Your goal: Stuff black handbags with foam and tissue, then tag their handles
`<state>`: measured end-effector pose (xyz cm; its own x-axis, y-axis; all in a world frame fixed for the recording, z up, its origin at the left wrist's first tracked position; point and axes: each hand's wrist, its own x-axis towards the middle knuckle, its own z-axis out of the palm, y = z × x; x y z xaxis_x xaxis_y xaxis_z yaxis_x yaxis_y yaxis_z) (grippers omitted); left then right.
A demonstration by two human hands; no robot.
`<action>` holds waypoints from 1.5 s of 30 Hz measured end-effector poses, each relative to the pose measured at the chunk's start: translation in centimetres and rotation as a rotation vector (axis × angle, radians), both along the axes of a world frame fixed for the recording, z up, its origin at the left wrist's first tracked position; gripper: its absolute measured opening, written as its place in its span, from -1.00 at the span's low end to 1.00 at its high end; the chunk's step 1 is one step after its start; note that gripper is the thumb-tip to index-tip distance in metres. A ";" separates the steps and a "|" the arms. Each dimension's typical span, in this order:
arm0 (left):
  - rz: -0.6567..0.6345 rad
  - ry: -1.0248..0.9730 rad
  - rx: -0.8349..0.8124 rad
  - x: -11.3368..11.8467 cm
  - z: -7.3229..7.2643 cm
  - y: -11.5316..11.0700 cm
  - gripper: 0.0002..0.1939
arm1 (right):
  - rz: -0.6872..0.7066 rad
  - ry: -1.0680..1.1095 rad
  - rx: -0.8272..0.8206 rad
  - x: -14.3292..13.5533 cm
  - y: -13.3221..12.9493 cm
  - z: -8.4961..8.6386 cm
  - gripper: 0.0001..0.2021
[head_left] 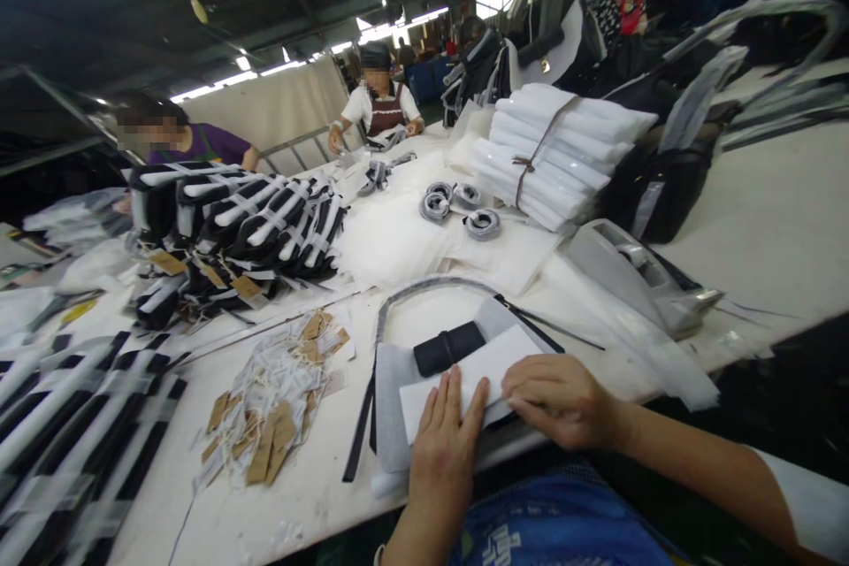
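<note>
A handbag (393, 424) lies flat at the table's near edge. Greyish wrapping covers much of it, and its wrapped handle (424, 286) arches away from me. Across its middle is a folded white sheet (496, 359), just below a black flap with a strap (449, 348). My left hand (446, 438) rests palm down on the sheet with its fingers stretched out. At the sheet's right end, my right hand (563, 398) has its fingers bent together and gripping the edge; the thumb's contact is partly hidden. A thin black strap (358, 433) sticks out on the bag's left.
Tangled paper tags (271, 424) lie left of the bag. Wrapped black bags (239, 212) are piled behind them, more (72, 424) at near left. Coiled straps (482, 224), tied white sheets (550, 150) and a grey tape dispenser (627, 270) stand beyond. Co-workers (385, 110) sit across the table.
</note>
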<state>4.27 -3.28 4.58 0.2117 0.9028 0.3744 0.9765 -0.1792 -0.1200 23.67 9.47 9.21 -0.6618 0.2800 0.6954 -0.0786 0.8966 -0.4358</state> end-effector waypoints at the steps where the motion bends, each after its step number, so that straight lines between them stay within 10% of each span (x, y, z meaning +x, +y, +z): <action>1: 0.006 -0.004 -0.004 0.1 0.0 0.0 -0.26 | -0.081 0.010 -0.079 1.1 -0.5 0.2 -0.86; 8: 0.018 0.073 -0.034 1.3 0.2 0.2 -0.34 | -0.541 -0.404 -0.847 6.6 -4.2 -2.9 -0.62; 16: -0.007 0.126 -0.047 1.0 -0.2 0.3 -0.33 | -0.276 -0.025 -1.581 3.8 -6.0 -3.7 -0.66; 24: -0.002 -0.008 0.026 0.3 0.3 0.5 -0.33 | -0.209 0.249 -1.701 1.1 -7.4 -0.7 -0.71; 34: 0.033 -0.107 0.087 -1.3 -0.3 0.7 -0.16 | -0.197 -0.004 -1.366 1.3 -5.7 -0.1 -0.69; 40: 0.061 -0.163 0.093 -2.1 -0.4 1.3 -0.14 | -0.926 -0.194 -0.299 9.6 0.7 -1.0 -0.70; 45: 0.070 -0.208 0.083 -3.4 -0.3 1.9 -0.16 | -1.128 -0.476 0.034 13.9 4.2 -3.3 -0.65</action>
<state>0.90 -1.35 4.31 0.0604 0.8769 0.4769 0.9914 -0.1081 0.0733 37.62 13.64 5.92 -0.2501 0.8471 0.4689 0.9105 0.3705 -0.1838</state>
